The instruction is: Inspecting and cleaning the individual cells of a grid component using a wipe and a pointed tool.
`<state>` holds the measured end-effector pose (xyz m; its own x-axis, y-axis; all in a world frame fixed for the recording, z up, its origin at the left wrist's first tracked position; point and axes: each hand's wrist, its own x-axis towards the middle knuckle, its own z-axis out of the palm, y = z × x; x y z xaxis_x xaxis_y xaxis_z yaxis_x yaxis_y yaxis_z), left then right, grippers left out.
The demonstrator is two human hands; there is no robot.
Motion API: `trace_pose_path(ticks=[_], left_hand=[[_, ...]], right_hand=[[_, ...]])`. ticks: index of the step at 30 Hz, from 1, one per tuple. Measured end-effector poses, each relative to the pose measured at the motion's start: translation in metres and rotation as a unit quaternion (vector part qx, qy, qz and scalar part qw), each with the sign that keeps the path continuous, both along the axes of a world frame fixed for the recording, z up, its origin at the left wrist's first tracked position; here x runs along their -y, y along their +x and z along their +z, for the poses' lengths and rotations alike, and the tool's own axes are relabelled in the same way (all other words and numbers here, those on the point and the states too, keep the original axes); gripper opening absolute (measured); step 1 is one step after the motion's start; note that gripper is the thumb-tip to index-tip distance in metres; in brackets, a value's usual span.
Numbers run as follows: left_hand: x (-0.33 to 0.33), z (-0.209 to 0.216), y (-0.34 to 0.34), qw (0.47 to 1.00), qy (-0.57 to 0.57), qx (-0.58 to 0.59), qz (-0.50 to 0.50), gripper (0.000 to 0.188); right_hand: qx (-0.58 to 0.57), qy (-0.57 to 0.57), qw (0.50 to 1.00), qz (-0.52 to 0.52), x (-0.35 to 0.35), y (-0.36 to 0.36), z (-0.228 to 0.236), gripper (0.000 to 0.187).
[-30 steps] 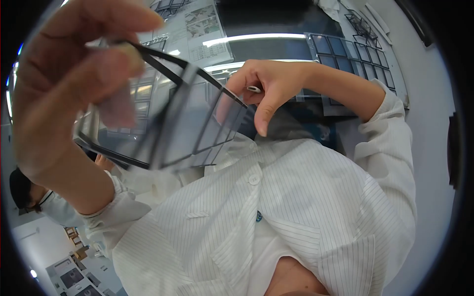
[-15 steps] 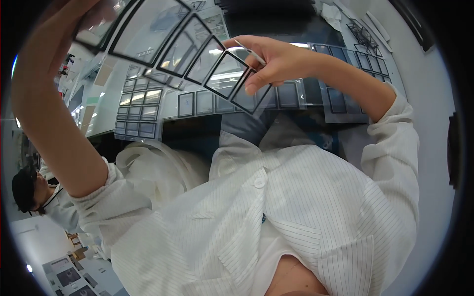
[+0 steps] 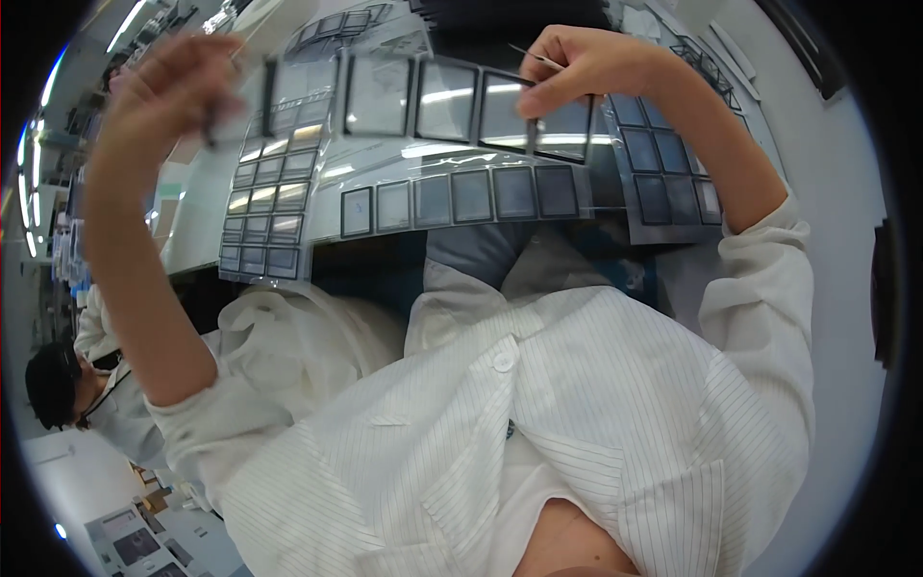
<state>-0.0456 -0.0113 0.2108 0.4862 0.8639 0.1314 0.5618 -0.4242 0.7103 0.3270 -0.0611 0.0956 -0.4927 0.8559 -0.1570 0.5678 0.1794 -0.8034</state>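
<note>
The clear framed strip (image 3: 380,94) was swung from slanted to nearly level, pinched at 2 ends by the blurred left hand (image 3: 178,85) and the right hand (image 3: 596,69), so it was spread out for handling.

place: workshop | worktable (image 3: 200,231) with framed-panel sheets (image 3: 471,197) | strip lights (image 3: 126,26) | capped co-worker (image 3: 125,418)

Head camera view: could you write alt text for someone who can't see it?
A person's left hand and right hand hold up a clear strip of dark-framed rectangles, the right also gripping a thin tool. Nearer the body, a similar row lies on the table.
</note>
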Motion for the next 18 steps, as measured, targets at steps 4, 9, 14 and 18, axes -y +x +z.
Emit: trace_pose_path(ticks=[4, 9, 14, 18], left_hand=[[0.005, -0.101, 0.002, 0.951, -0.307, 0.04, 0.0, 0.023], [0.017, -0.159, -0.006, 0.982, -0.175, -0.072, 0.025, 0.035], [0.06, -0.166, 0.023, 0.933, 0.278, -0.219, -0.066, 0.065], [0.052, -0.172, 0.022, 0.927, 0.196, -0.267, -0.175, 0.071]], right_hand=[[0.143, -0.108, 0.983, 0.039, -0.003, 0.013, -0.012, 0.042], [0.199, -0.058, 0.978, 0.036, 0.0, -0.011, -0.035, 0.045], [0.283, 0.212, 0.934, 0.051, 0.045, -0.021, -0.042, 0.079], [0.392, 0.164, 0.9, 0.103, 0.077, -0.038, -0.038, 0.092]])
